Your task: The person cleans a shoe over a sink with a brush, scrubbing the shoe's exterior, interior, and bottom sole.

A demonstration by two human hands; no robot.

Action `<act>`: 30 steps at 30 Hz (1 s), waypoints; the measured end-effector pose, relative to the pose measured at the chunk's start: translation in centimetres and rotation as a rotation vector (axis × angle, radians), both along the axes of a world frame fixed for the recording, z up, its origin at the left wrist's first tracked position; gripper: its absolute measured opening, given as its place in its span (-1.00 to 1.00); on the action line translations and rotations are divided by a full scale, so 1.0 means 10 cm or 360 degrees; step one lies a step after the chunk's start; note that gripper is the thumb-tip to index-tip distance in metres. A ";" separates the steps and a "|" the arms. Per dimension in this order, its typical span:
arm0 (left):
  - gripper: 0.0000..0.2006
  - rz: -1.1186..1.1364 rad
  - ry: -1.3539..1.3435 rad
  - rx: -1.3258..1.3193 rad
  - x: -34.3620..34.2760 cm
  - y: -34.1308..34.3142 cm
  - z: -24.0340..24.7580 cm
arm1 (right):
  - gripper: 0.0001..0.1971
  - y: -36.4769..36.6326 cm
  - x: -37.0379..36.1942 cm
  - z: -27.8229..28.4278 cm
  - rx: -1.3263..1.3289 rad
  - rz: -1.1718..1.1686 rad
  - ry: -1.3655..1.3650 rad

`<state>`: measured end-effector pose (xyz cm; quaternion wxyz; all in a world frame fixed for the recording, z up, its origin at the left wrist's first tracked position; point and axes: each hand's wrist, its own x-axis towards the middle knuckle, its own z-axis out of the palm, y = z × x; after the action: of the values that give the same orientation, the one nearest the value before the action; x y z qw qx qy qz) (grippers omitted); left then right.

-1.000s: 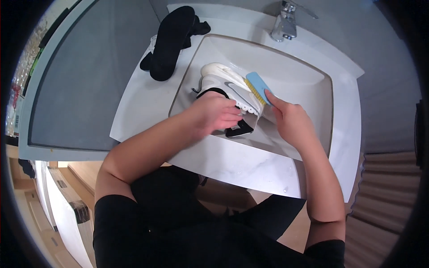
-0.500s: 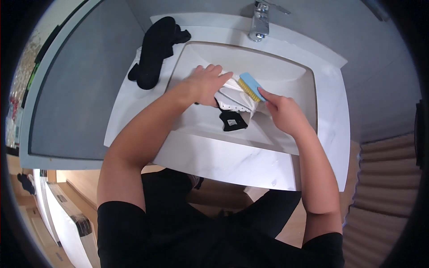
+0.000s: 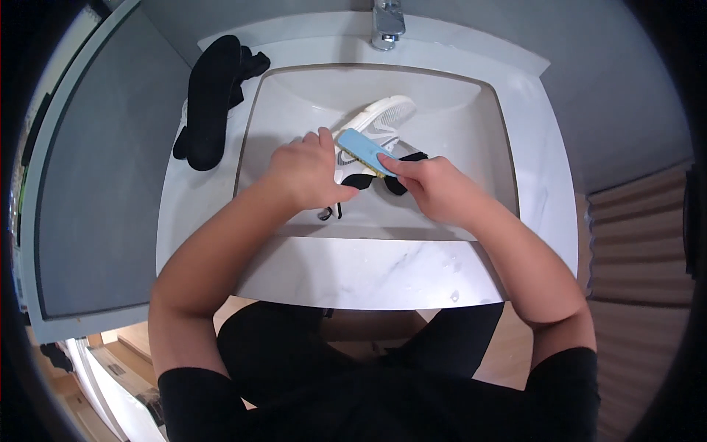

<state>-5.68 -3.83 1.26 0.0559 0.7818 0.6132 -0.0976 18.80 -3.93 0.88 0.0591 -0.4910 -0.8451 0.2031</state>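
Note:
A white sneaker [image 3: 388,114] with grey parts and black lining lies tilted in the sink, its ridged sole facing up toward the far side. My left hand [image 3: 305,171] grips the sneaker's left side, fingers on the far side and thumb nearer me; its palm hides part of the shoe. In my right hand [image 3: 442,190] is a light blue scrub brush [image 3: 362,149] with yellow bristles, pinched near its right end. The bristles face down against the sneaker's upper. Black fabric parts [image 3: 398,184] of the shoe show beneath the brush and beside my right fingers.
The white sink basin [image 3: 471,132] is set in a marbled counter [image 3: 368,272]. A chrome faucet [image 3: 387,26] stands at the back. On the counter's left lie a long black insole [image 3: 210,103] and other black pieces. A metal drain [image 3: 324,214] shows below my left hand.
The sneaker has been turned, so its sole now points to the far side. Both hands and the brush have shifted a little nearer me in the sink. The view has also moved.

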 end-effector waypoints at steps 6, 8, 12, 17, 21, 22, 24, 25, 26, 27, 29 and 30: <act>-0.33 0.0105 -0.0020 -0.0135 0.08 0.06 0.06 | -0.38 0.11 -0.02 -0.12 0.0043 0.0098 -0.0125; -0.35 0.0087 0.0013 -0.0096 0.10 0.08 0.04 | -0.37 0.03 -0.07 -0.13 -0.0067 0.0238 0.0321; -0.41 0.0122 -0.0042 -0.0032 0.10 0.05 0.03 | -0.35 0.38 0.09 -0.02 -0.0070 -0.0401 0.0049; -0.46 0.0092 -0.0019 0.0000 0.11 0.02 0.04 | -0.34 0.32 0.06 -0.11 0.0060 -0.0030 0.0021; -0.45 0.0224 -0.0060 -0.0150 0.10 0.06 0.11 | -0.36 0.36 0.01 -0.05 -0.0035 -0.0169 -0.0050; -0.44 0.0251 -0.0021 -0.0199 0.08 0.07 0.13 | -0.40 0.20 -0.10 -0.07 0.0023 0.0154 -0.0027; -0.43 0.0245 -0.0062 -0.0243 0.08 0.13 0.23 | -0.47 0.23 -0.03 -0.09 -0.0056 0.0259 0.0330; -0.42 0.0246 -0.0106 -0.0293 0.06 0.13 0.27 | -0.49 0.46 0.10 -0.11 0.0105 0.0022 0.0147; -0.42 0.0227 -0.0094 -0.0300 0.05 0.14 0.25 | -0.52 0.63 0.20 -0.13 0.0264 -0.0211 -0.0042; -0.42 0.0280 -0.0137 -0.0316 0.00 0.17 0.20 | -0.55 0.66 0.22 -0.07 0.0195 -0.0510 0.0081; -0.44 0.0327 -0.0273 -0.0246 -0.16 0.26 0.05 | -0.52 0.56 0.27 0.12 0.0195 -0.0530 0.0240; -0.44 0.0326 -0.0263 -0.0253 -0.15 0.30 0.07 | -0.50 0.48 0.32 0.20 0.0189 -0.0556 0.0376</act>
<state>-7.19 -0.84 1.99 0.1775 0.7137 0.6734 -0.0749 22.02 0.90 2.84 0.2209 -0.5983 -0.7449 0.1959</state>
